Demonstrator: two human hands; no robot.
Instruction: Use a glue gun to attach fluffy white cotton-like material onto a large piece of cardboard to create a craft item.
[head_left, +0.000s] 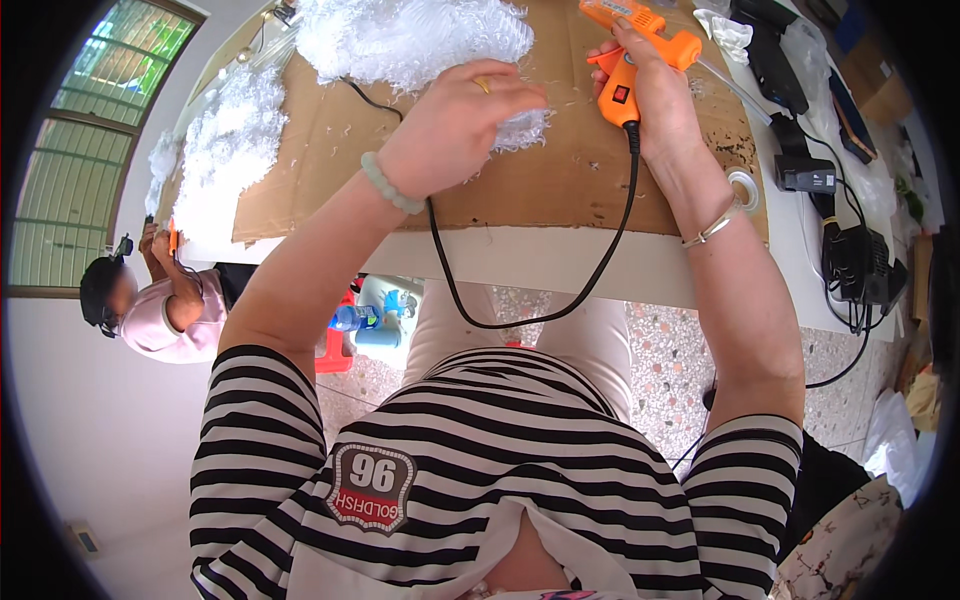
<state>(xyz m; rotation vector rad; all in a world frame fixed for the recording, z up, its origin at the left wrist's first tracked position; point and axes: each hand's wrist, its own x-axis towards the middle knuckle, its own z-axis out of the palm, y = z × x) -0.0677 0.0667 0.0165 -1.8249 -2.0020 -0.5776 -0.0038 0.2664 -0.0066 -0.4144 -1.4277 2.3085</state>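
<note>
On one white table (660, 270) we count one sheet of cardboard (560, 190), two large heaps of white fluff, one in the far middle (415, 40) and one at left (235, 140), one orange glue gun (620, 85) with one black cord (634, 180), and one small tuft (525, 132) of the same fluff.

We see the right hand (655, 90) closed around the handle of the glue gun, above the far right part of the cardboard. The left hand (455, 130) is over the middle, with its fingers bent toward the tuft; we cannot tell if they pinch it (the tips are partly hidden).

Around, we notice one other person (175, 320) in pink, well apart at left. At right there are two black boxes (858, 265) (805, 175) with wires, and a small white roll (742, 188) just beside the right wrist. The cord hangs in a loop over the near edge of the table, and our left hand and wrist cover one piece of it, and also part of the tuft.
</note>
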